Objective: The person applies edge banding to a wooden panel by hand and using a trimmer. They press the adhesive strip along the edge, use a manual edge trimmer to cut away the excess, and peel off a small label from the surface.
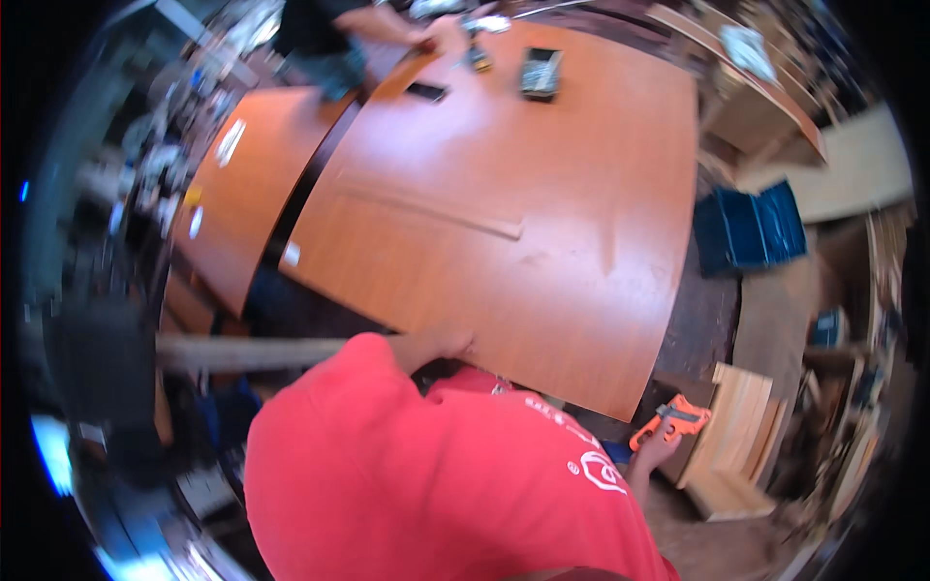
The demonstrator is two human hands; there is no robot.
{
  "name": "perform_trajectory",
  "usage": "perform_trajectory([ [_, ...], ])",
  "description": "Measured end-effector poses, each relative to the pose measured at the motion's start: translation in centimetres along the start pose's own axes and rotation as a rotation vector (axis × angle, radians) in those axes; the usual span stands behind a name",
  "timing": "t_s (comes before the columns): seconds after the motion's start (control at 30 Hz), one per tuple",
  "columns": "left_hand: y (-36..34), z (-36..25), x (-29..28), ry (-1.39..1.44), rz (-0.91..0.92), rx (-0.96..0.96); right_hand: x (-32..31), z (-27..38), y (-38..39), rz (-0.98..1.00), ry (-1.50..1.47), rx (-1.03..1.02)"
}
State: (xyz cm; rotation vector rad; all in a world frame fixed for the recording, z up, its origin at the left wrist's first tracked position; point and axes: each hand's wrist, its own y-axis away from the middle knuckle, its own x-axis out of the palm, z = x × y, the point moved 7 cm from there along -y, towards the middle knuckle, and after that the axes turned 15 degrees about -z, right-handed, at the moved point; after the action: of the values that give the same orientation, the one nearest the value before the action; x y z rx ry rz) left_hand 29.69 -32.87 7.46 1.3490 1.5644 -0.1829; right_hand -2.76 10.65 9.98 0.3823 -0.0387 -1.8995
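Observation:
My right hand (656,450), low on the right beside my body, is closed around the grip of an orange nail gun (686,417). The tool stays off the panel, past its near right corner. At the near edge of a large reddish-brown wood panel (572,290), my left hand (453,341) touches the surface. Its fingers are blurred, so how far they are bent does not show. A thin wood strip (436,211) of the same colour lies across the panel beyond my left hand.
Across the panel another person (339,44) works with both hands near a dark phone (426,91), a yellow-and-black tool (479,60) and a dark box (540,75). A second panel (252,165) lies left, past a gap. Right are a blue bin (751,228) and wood pieces (733,426).

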Motion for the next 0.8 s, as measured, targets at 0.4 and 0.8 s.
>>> perform_trajectory([
  [0.4,13.8,-2.9,5.7,0.3,-0.704,-0.488,16.5,5.7,2.8,0.985,0.189,-0.399],
  [0.8,18.5,-0.8,5.3,0.574,-0.604,-0.818,17.0,4.2,5.9,1.046,0.326,-0.353],
])
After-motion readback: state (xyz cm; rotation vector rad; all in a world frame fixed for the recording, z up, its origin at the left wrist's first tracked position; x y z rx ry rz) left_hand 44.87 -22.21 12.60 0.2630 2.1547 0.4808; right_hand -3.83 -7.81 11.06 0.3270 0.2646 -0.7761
